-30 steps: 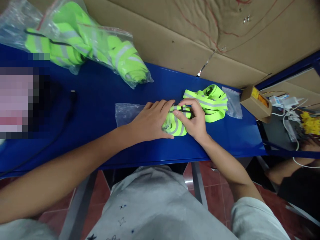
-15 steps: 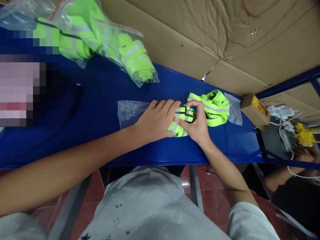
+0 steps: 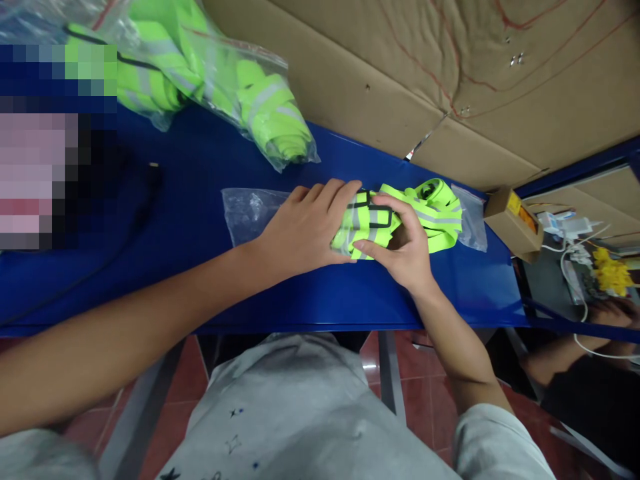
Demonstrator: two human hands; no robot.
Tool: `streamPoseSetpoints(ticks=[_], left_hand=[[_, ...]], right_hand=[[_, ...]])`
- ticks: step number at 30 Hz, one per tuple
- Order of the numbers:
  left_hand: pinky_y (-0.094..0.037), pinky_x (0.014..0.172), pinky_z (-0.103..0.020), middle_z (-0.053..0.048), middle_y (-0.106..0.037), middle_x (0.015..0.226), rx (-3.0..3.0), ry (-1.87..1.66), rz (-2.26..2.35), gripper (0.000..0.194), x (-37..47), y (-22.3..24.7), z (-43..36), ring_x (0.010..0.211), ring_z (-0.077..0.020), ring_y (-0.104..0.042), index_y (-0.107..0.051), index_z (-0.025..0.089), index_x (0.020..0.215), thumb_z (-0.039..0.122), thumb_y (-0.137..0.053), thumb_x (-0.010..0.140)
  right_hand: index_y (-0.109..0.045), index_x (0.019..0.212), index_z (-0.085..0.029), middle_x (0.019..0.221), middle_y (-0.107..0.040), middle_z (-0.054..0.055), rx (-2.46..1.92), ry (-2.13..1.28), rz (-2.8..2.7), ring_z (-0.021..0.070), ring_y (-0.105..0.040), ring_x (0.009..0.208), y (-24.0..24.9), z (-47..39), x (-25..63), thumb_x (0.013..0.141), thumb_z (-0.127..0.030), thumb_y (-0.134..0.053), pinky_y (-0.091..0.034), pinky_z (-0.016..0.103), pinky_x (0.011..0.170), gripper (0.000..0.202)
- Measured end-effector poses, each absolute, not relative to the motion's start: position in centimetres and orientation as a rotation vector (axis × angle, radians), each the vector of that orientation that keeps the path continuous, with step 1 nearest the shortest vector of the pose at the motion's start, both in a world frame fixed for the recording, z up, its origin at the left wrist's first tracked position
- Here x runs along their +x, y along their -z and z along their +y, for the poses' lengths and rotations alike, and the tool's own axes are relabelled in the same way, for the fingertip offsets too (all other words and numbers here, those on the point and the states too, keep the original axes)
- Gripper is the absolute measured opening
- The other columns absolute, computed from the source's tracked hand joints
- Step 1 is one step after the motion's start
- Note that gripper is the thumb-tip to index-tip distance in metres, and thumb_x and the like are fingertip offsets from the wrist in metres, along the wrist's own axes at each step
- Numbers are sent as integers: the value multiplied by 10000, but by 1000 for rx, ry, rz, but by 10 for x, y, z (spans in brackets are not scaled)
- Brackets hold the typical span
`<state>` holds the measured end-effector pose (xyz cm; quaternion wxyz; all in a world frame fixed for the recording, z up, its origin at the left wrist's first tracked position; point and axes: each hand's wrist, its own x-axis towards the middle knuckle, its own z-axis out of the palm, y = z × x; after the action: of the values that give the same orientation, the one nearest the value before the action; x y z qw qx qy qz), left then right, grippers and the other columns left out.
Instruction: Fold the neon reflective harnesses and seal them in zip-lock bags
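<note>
My left hand point(image 3: 307, 223) is wrapped over the left end of a rolled neon-green reflective strap point(image 3: 364, 220) and the mouth of a clear plastic bag point(image 3: 250, 213). Fingers of my right hand point(image 3: 403, 243) grip the right side of the roll, thumb below and forefinger above. Black buckles show on top of the roll between both hands. Part of the roll's left end is inside the plastic. Just beyond my right hand lies a second, loosely coiled green strap point(image 3: 443, 217).
Bagged green straps point(image 3: 275, 117) lie at the back left of the blue table point(image 3: 295, 303). At the right are another clear bag point(image 3: 471, 220), a small cardboard box point(image 3: 513, 223), white cables and a person's hands point(image 3: 610, 313). Cardboard lines the back; a black cable lies left.
The roll shows more of its buckles, and my right hand has shifted slightly right with its fingers wider around it. My left hand and the bag have moved slightly up and left.
</note>
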<state>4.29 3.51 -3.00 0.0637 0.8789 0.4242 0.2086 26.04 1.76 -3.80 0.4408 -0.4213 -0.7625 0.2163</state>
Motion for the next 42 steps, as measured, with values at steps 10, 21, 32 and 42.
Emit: streamPoseSetpoints(ticks=[10,21,32,42], left_hand=[[-482,1065,-531,-225,-603,1425,2618,-684,1268,883,43,35,33,1273,-416,-627,-328,122,1606,440,-742,894],[-464,1127,-509,-264,-494,1555,2523,-765,1284,1242,51,44,27,1380,-436,-554,-148,132,1674,444,-921,753],[-515,1121,-447,-182,-540,1563,2083,-788,1227,1155,40,37,43,1404,-350,-578,-237,167,1655,564,-871,775],[-554,1043,-538,-186,-537,1516,2430,-607,1099,1176,34,42,46,1326,-414,-618,-188,266,1697,556,-856,774]], right_hand=[[-548,1508,-332,1514,-528,111,-962,-109,-2189,358,-528,1444,38,1,251,994,-413,-688,-467,563,1226,539],[-633,1274,-266,1244,-699,52,-1193,-465,-1836,242,-675,1176,39,36,248,868,-561,-816,-576,442,1057,534],[-524,1461,-267,1489,-578,109,-1002,-462,-2186,303,-472,1490,35,31,255,1028,-535,-591,-388,564,1255,513],[-765,1198,-309,1407,-643,64,-1025,-516,-2118,297,-606,1371,40,28,261,917,-545,-767,-525,523,1163,367]])
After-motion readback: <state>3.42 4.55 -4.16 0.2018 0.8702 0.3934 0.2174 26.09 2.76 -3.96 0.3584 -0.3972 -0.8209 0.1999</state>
